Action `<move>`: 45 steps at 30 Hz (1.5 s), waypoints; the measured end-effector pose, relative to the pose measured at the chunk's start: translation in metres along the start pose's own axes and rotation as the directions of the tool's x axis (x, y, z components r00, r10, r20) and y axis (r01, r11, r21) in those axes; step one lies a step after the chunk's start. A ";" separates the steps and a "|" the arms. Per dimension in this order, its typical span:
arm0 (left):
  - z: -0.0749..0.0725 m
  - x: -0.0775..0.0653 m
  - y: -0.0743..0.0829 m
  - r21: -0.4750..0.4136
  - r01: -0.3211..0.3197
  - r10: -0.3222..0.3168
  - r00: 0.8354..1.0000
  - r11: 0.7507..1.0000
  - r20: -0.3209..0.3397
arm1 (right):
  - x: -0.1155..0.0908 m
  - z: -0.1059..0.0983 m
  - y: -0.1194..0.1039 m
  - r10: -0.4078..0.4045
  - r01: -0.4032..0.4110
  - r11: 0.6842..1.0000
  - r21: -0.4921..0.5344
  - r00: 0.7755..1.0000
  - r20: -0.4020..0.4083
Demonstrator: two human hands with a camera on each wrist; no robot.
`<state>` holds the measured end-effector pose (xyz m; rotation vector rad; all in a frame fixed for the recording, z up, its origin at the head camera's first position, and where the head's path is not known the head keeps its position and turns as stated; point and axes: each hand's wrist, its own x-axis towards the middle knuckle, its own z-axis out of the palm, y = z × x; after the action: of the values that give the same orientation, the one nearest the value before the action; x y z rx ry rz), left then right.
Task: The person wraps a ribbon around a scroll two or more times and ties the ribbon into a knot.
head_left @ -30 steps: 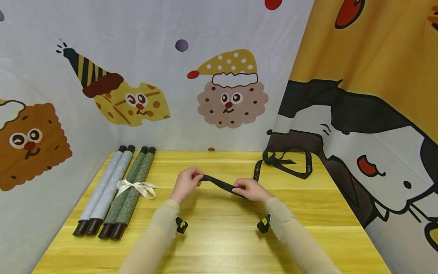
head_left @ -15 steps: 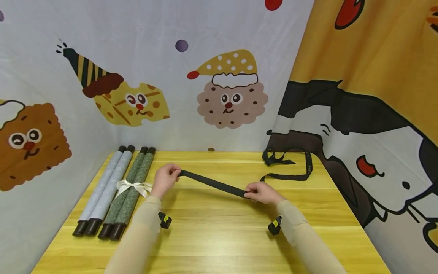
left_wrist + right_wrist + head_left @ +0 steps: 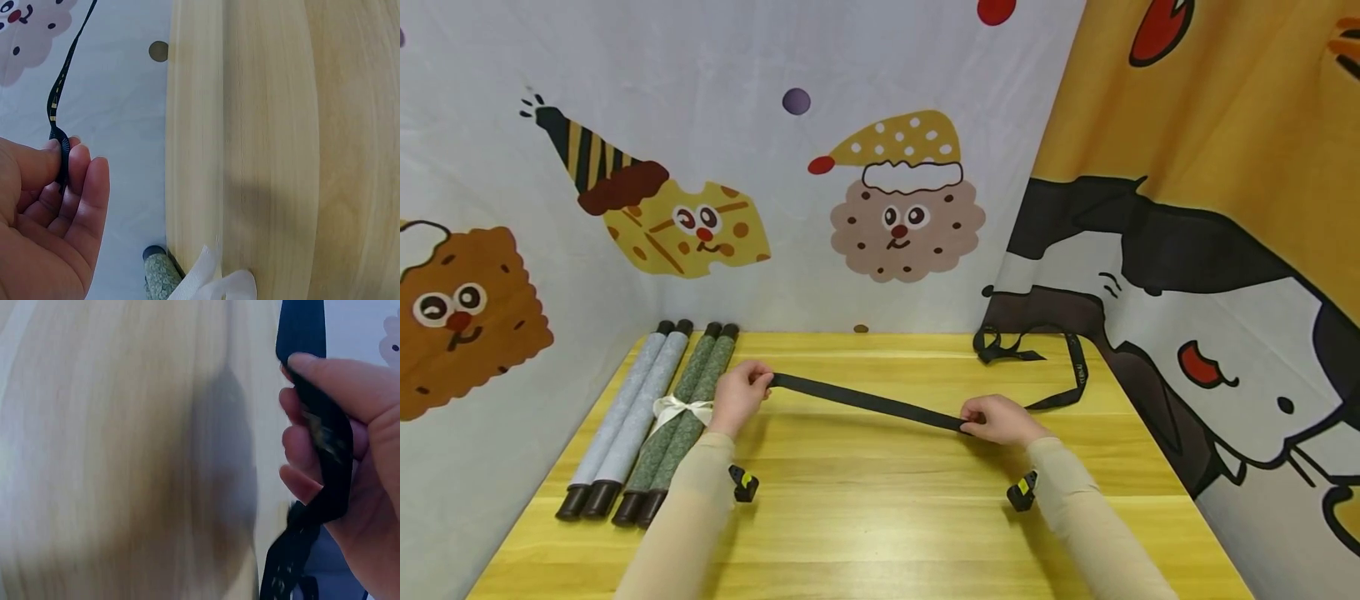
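A black ribbon point(image 3: 865, 401) is stretched taut above the table between both hands, sloping slightly down to the right. The left hand point(image 3: 740, 398) pinches its end between thumb and fingers, beside the green rolls. In the left wrist view the ribbon point(image 3: 61, 94) shows pale gold printing. The right hand point(image 3: 1003, 419) pinches the ribbon farther along. Past that grip, in the right wrist view, the ribbon point(image 3: 334, 450) runs down across the palm and folds. Its rest lies in loose loops and bends on the table at the back right.
Two light grey-blue rolls point(image 3: 630, 417) with dark end caps lie on the left of the wooden table point(image 3: 880, 525). Beside them are two green rolls point(image 3: 662, 450) tied with a white ribbon bow point(image 3: 672, 407). A printed curtain point(image 3: 715, 100) hangs behind the table.
My hands have moved apart, the left hand leftward and the right hand to the right. The black ribbon between them has gone from a short slack piece to a long taut one.
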<state>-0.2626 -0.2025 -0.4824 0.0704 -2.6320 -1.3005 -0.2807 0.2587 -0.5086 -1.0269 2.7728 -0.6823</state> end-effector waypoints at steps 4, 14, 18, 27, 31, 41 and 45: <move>-0.005 0.000 -0.004 0.004 0.003 -0.003 1.000 1.000 -0.005 | -0.005 -0.005 0.004 0.068 -0.068 0.996 -0.051 0.998 -0.004; -0.015 -0.002 -0.017 0.115 0.054 -0.053 0.998 0.992 -0.016 | -0.026 -0.017 0.020 0.208 -0.210 0.973 -0.099 0.978 -0.028; -0.017 -0.003 -0.025 0.205 0.086 -0.087 0.996 0.975 -0.005 | -0.033 -0.019 0.029 0.260 -0.266 0.957 -0.118 0.963 -0.065; -0.020 -0.003 -0.031 0.351 0.131 -0.157 0.986 0.927 0.046 | -0.035 -0.013 0.042 0.376 -0.381 0.925 -0.008 0.916 -0.140; -0.018 -0.003 -0.032 0.390 0.134 -0.172 0.983 0.911 0.066 | -0.031 -0.010 0.040 0.387 -0.393 0.919 -0.013 0.909 -0.153; -0.022 -0.004 -0.024 0.418 0.105 -0.135 0.990 0.902 0.043 | -0.024 -0.005 0.034 0.434 -0.443 0.896 -0.036 0.889 -0.148; -0.036 -0.006 -0.022 0.382 0.085 -0.106 0.994 0.920 0.033 | -0.023 -0.004 0.035 0.436 -0.444 0.896 -0.030 0.889 -0.140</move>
<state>-0.2508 -0.2432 -0.4790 0.2277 -2.9233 -0.8050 -0.2847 0.2984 -0.5214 -0.3345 2.9947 -0.6152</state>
